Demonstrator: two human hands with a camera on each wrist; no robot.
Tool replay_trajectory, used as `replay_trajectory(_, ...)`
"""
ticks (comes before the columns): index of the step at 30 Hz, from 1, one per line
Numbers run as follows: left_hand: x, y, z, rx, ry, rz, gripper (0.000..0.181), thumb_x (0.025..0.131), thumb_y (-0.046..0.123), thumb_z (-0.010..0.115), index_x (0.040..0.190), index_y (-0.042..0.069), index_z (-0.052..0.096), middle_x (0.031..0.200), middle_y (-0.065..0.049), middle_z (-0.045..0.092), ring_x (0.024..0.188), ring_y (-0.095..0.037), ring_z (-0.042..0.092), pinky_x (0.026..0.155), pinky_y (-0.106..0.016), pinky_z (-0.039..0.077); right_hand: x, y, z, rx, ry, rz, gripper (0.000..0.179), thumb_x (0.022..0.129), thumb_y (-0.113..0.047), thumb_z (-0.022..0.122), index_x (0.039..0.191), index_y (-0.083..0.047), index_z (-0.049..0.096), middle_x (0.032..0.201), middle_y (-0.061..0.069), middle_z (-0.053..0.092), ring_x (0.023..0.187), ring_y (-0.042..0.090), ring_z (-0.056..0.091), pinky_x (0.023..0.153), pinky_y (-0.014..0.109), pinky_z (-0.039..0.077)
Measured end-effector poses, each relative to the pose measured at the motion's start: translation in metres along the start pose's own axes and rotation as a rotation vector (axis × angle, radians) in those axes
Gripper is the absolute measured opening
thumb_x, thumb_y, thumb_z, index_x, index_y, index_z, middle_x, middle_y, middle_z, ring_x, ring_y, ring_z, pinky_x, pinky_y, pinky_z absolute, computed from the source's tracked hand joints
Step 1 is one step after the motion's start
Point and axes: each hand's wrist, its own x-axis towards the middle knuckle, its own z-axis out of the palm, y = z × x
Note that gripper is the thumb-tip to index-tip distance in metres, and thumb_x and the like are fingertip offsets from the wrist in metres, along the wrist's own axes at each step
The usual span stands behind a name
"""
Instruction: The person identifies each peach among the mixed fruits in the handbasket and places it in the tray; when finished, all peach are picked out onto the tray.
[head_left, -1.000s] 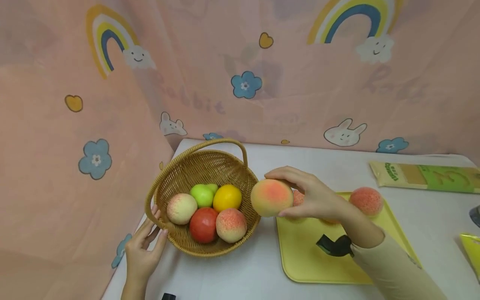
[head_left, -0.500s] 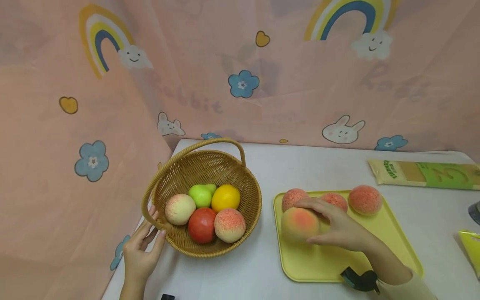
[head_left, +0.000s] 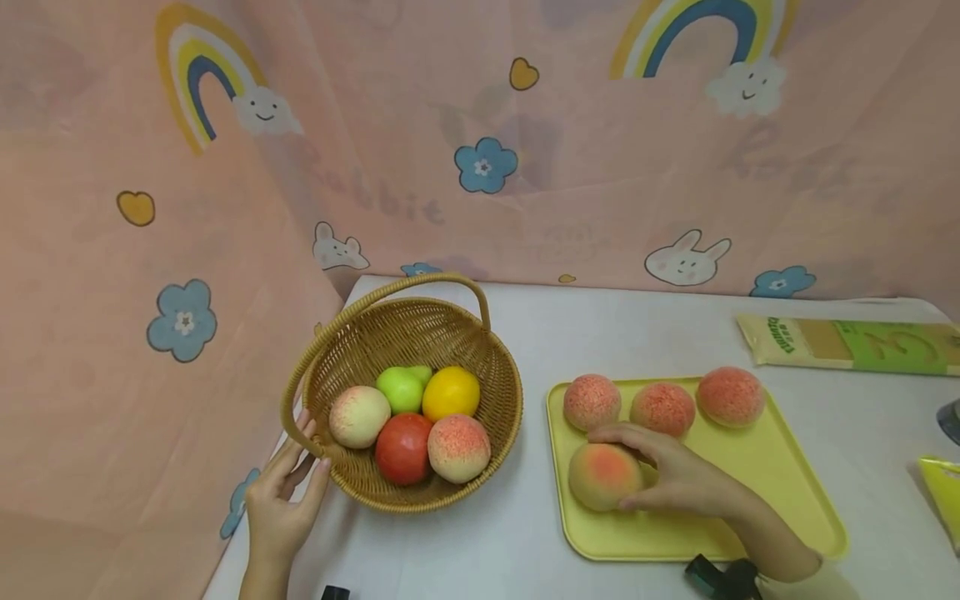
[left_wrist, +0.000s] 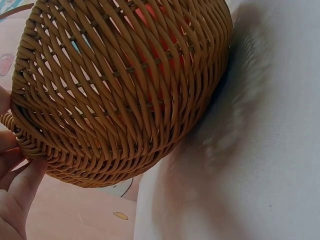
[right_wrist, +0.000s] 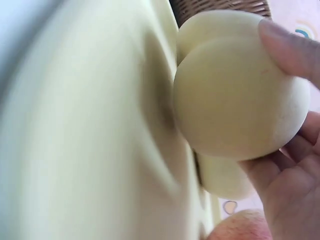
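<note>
"Who's holding the big peach [head_left: 604,477]?"

"The right hand [head_left: 678,475] is gripping it in the left part of the yellow tray [head_left: 772,467]; the left hand [head_left: 283,502] is gripping the wicker basket [head_left: 405,333] by its rim."

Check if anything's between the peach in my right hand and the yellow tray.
Nothing visible stands between the peach in your right hand and the yellow tray; whether they touch is hard to tell. The three redder peaches sit along the tray's far side, not beneath the held one.
</note>
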Motion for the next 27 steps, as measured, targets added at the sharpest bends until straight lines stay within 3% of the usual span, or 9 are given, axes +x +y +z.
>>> replay_trajectory(4, 0.0, -0.001, 0.0, 0.006, -0.003, 0.006, 0.055, 0.064, -0.031, 0.061, 0.118, -0.021, 0.053, 0.134, -0.028, 0.049, 0.126, -0.013, 0.051, 0.088, -0.02, 0.051, -0.002, 0.003, 0.002, 0.033, -0.022, -0.015, 0.065, 0.071, -0.031, 0.082, 0.129, -0.021, 0.054, 0.131, -0.005, 0.056, 0.125, -0.004, 0.042, 0.103, -0.001, 0.022)
replay_trajectory(11, 0.0, -0.001, 0.0, -0.004, 0.001, 0.001, 0.056, 0.063, -0.031, 0.061, 0.118, -0.021, 0.054, 0.134, -0.028, 0.049, 0.126, -0.013, 0.051, 0.088, -0.021, 0.051, -0.004, 0.004, 0.003, 0.055, -0.062, -0.049, 0.069, 0.074, -0.029, 0.079, 0.135, -0.015, 0.048, 0.136, 0.001, 0.053, 0.128, -0.005, 0.038, 0.104, 0.0, 0.022)
replay_trajectory(19, -0.001, -0.001, 0.0, -0.003, 0.004, -0.004, 0.056, 0.063, -0.031, 0.061, 0.118, -0.021, 0.053, 0.134, -0.027, 0.049, 0.126, -0.013, 0.051, 0.088, -0.02, 0.051, -0.006, -0.008, -0.005, 0.002, -0.053, 0.027, 0.078, 0.072, -0.036, 0.08, 0.14, -0.021, 0.044, 0.142, -0.003, 0.047, 0.131, -0.007, 0.033, 0.106, 0.004, 0.025)
replay_trajectory(27, 0.0, -0.001, 0.0, 0.001, 0.0, 0.0, 0.056, 0.064, -0.031, 0.061, 0.118, -0.021, 0.054, 0.134, -0.028, 0.049, 0.126, -0.014, 0.051, 0.088, -0.021, 0.051, 0.001, -0.031, -0.028, -0.019, -0.008, -0.082, 0.076, 0.078, -0.021, 0.078, 0.144, -0.014, 0.038, 0.144, 0.007, 0.044, 0.133, -0.007, 0.032, 0.106, 0.001, 0.026)
